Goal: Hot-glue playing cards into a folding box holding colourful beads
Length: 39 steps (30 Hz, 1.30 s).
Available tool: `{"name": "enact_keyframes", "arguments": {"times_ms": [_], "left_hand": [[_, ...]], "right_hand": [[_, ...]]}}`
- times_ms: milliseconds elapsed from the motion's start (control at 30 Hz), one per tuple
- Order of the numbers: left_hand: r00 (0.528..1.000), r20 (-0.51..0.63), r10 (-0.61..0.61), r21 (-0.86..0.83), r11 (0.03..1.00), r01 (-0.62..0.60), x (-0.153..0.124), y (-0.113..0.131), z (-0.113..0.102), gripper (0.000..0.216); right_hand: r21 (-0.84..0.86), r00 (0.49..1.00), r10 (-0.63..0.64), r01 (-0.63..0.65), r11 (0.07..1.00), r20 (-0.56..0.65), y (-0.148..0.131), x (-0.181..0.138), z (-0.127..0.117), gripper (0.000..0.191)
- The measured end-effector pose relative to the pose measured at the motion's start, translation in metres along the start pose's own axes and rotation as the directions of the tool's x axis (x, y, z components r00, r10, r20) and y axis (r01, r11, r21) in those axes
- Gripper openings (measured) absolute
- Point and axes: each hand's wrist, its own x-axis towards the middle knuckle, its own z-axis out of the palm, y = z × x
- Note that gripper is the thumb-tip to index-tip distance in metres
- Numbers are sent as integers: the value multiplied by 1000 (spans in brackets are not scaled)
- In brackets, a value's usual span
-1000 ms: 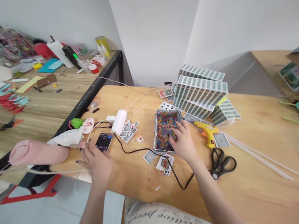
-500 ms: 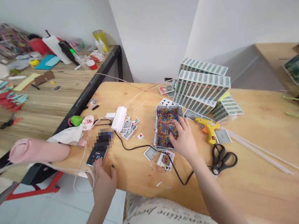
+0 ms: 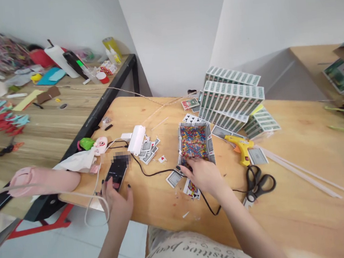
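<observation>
My left hand (image 3: 116, 199) lies at the table's left edge with its fingers spread. Its fingertips rest on the lower part of a smartphone (image 3: 119, 171) that lies face up. My right hand (image 3: 205, 176) reaches over the near end of a shallow box (image 3: 210, 145) walled with grey-backed playing cards. Its thumb and fingers are apart, and the fingertips touch the box's near end. Small multicoloured pieces (image 3: 193, 139) cover the box's floor. A face card (image 3: 191, 190) and a card showing its back (image 3: 174, 179) lie by the right hand, partly covered.
Stacked card packs (image 3: 232, 98) stand behind the box. A yellow glue gun (image 3: 243, 146), black scissors (image 3: 258, 183) and white strips (image 3: 301, 173) lie to the right. A black cable (image 3: 155, 173) crosses the table. Loose cards (image 3: 149, 150), a white device (image 3: 137, 140) and a pink bottle (image 3: 46, 179) are leftward.
My right hand has drawn back from the box's middle to its near end. My left fingers have moved further up onto the phone, whose screen display has changed.
</observation>
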Motion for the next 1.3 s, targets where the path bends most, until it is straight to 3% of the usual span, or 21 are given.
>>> {"name": "enact_keyframes", "arguments": {"times_ms": [133,300,533,767,1033,1300], "left_hand": [[990,-90,111,15,994,-110,21,-5,10,63],[975,-105,194,91,979,-185,39,-5,14,64],[977,-64,202,82,977,-197,50,-7,18,68],[974,-66,216,52,976,-213,51,-14,22,69],[971,-63,232,58,972,-228,52,-14,25,68],[975,-59,215,63,975,-211,49,-12,22,64]], "right_hand": [[-31,998,-27,29,999,51,2,0,2,57],[-44,993,-31,37,998,114,3,3,2,44],[-24,988,26,-23,999,149,2,2,1,42],[161,988,-112,94,982,105,15,15,-6,46],[206,977,-143,109,972,157,25,33,14,60],[240,978,-142,102,965,155,25,33,11,56]]}}
